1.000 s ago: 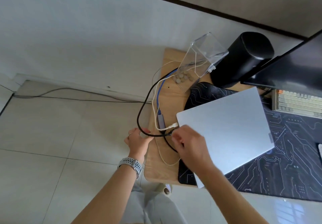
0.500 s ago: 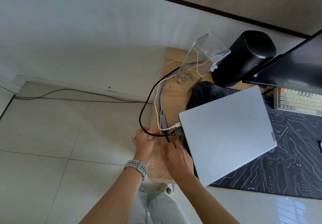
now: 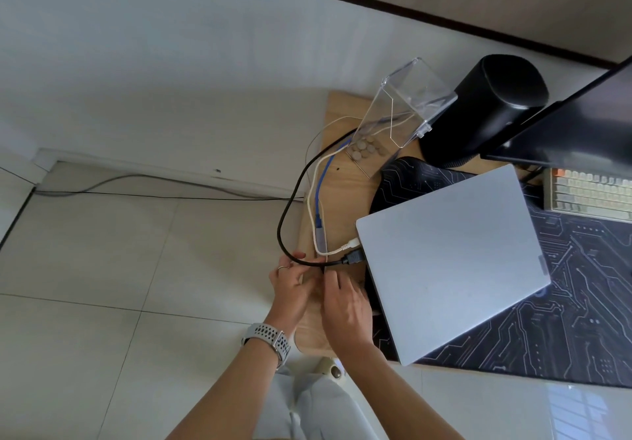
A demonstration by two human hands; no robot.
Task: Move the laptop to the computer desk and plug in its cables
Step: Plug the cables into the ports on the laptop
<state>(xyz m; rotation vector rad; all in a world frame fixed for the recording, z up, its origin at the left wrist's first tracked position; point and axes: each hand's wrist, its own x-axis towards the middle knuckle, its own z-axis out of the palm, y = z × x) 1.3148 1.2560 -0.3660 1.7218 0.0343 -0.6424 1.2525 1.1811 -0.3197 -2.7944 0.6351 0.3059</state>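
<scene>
The closed silver laptop [image 3: 451, 261] lies tilted on the black circuit-pattern desk mat [image 3: 588, 309] on the wooden desk [image 3: 345, 186]. A white cable's plug [image 3: 350, 244] and a thick black cable's plug [image 3: 354, 257] sit against the laptop's left edge. A blue cable ending in a grey adapter [image 3: 320, 234] lies beside them. My left hand [image 3: 290, 285] pinches the thick black cable's loop [image 3: 282, 220] at the desk's edge. My right hand [image 3: 345, 306] is just right of it, with its fingers curled round a thin dark lead [image 3: 323, 270] below the adapter.
A clear plastic box [image 3: 407, 104] with coins at its bottom and a black cylinder speaker [image 3: 485, 107] stand at the desk's back. A monitor [image 3: 574, 124] and a keyboard [image 3: 591, 195] are at the right. Cables run along the tiled floor [image 3: 102, 268] by the wall.
My right hand left the plugs at the laptop's left corner and dropped down-left to meet my left hand. The black plug now shows at the laptop's edge.
</scene>
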